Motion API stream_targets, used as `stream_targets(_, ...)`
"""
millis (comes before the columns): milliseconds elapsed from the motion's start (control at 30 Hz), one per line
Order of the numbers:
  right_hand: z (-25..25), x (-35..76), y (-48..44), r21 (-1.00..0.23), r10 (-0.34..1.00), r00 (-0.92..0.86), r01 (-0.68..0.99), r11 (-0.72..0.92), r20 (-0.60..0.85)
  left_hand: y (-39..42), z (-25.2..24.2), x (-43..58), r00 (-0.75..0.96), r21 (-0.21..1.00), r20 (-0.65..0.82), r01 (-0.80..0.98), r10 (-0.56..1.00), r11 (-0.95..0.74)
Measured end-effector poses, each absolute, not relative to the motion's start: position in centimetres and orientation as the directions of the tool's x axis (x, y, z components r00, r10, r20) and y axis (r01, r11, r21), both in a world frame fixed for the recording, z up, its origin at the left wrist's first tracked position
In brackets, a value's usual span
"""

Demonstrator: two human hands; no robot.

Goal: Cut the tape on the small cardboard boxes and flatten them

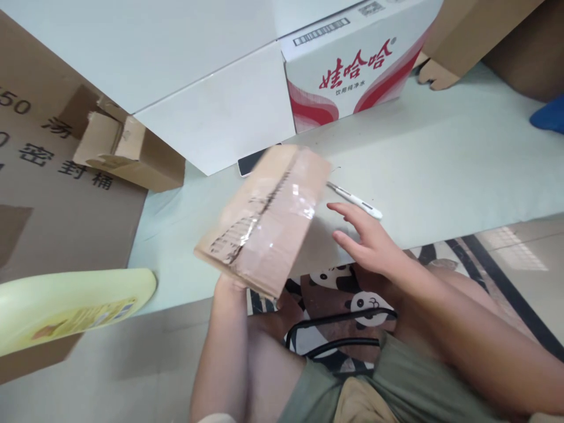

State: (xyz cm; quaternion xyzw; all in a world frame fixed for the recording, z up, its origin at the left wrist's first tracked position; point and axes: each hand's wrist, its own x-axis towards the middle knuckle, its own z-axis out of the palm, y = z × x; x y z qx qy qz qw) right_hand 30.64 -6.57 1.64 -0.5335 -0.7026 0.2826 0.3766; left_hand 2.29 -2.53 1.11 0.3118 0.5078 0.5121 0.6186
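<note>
My left hand (pixel 231 285) holds up a small taped cardboard box (pixel 268 217) from below at its near end; most of its fingers are hidden under the box. The box is tilted over the light green table (pixel 445 182), with glossy clear tape and rows of dark print across its top. To its right is my right hand (pixel 365 235), open, thumb and fingers apart, touching nothing that I can see. A slim white craft knife (pixel 356 201) lies on the table just beyond the right fingertips. Partly covered by the box is a flat dark object with a white edge (pixel 249 164).
White cartons, one with red lettering (pixel 352 82), line the table's back. On the left stand a small open cardboard box (pixel 154 158), a large printed carton (pixel 66 205) and a pale yellow bottle (pixel 88 299). At the right back are brown cardboard (pixel 476 35) and something blue (pixel 550 117).
</note>
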Motion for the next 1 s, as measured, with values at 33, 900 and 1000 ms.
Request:
stream_targets(33, 1.8, 30.5, -6.8, -0.818, 0.959, -0.161, 0.500, 0.284, 0.235, -2.6, 1.1, 2.5, -0.051, 0.901, -0.349, -0.295, 0.936, 0.320)
stream_targets(900, 0.2, 28.2, -6.8, -0.707, 0.936, -0.349, 0.653, 0.271, 0.037, -3.6, 2.2, 1.2, -0.461, 0.991, -0.040, -0.131, 0.887, -0.023)
stream_targets(1000, 0.7, 28.3, -6.7, -0.739, 0.960, -0.270, 0.633, 0.232, 0.070, -3.0, 1.2, 0.3, -0.430, 0.997, -0.076, -0.002, 0.900, 0.083)
